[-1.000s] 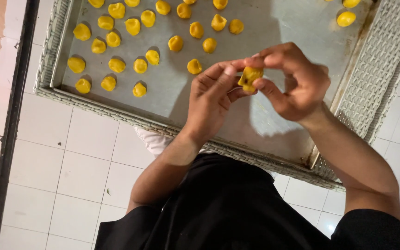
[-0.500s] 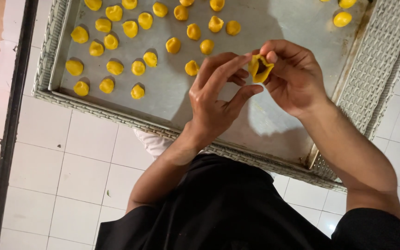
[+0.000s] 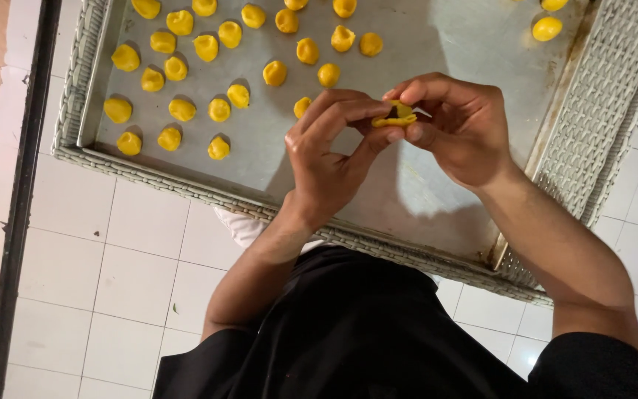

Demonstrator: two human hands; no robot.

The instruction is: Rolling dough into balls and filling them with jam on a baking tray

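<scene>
Dough piece point(image 3: 396, 116) mostly hidden between fingers; tray point(image 3: 481, 59) cut off at top

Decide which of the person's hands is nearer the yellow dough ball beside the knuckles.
Left. The left hand has its knuckles right beside that dough ball; the right hand is farther off, past the pinched dough piece.

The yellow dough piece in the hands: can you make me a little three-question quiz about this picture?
1. True or false: both the left hand and the right hand pinch the yellow dough piece.
2. Where do the finished dough pieces lie? A) on the metal tray B) on the white tiled floor C) in a bowl
3. Fill in: the tray sits on a white ____ surface.

Key: 1 true; 2 A; 3 woven (wicker).
</scene>
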